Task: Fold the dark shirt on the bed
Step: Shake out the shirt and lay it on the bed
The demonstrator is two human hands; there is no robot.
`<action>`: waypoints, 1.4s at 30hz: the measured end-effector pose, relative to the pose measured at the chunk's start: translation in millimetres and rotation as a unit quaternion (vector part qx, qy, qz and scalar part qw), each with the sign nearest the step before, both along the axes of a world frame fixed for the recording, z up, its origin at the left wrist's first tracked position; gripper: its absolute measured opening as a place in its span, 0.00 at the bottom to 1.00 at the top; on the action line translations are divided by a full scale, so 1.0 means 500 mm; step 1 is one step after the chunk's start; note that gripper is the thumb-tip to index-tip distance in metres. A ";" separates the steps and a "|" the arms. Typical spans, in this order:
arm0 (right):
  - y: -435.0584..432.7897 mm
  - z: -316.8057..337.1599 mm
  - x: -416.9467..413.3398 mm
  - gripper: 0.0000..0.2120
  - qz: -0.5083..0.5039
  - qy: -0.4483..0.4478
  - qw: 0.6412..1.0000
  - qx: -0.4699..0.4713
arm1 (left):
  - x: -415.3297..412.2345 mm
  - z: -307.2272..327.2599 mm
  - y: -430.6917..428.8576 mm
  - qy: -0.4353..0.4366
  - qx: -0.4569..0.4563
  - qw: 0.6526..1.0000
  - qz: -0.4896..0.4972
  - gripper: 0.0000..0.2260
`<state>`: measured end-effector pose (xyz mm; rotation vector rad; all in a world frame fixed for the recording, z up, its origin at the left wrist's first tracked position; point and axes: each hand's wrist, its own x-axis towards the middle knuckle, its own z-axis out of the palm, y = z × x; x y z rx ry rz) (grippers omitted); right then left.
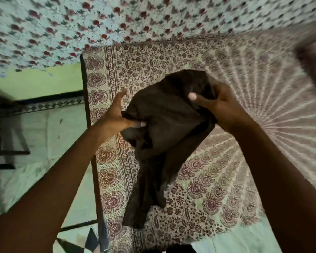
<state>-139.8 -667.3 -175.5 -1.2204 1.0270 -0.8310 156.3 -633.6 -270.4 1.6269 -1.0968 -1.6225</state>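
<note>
Patterned bed (217,170), and the shirt (164,128) is bunched up over it, tail trailing down. Left hand (115,117) and right hand (219,105) both pinch it; folding's barely begun, I'd say.

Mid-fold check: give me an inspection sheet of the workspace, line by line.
Surface: bed covered by a maroon-patterned printed sheet, edge on the left.
Job's things: dark shirt bunched and lifted at the top, its lower part trailing on the sheet; not folded yet.
Clutter: blurred dark shape at the far right, unidentifiable.
Hands: left hand grips the shirt's left edge; right hand grips its right edge.
Cables: nothing seen.
Surroundings: floral fabric beyond the bed; pale floor to the left.
</note>
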 end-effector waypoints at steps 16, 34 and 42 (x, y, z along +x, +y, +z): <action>0.069 0.363 -0.427 0.10 -0.004 0.069 0.967 -0.243 | -0.226 0.346 0.173 -0.019 -0.017 0.998 0.053 0.24; 0.068 0.449 -0.834 0.10 -0.167 0.243 0.909 -0.295 | -0.477 0.536 0.204 -0.383 -0.288 0.849 0.221 0.08; 0.100 0.498 -0.888 0.15 -0.205 0.418 0.862 -0.202 | -0.486 0.601 0.229 -0.556 -0.328 0.759 0.084 0.11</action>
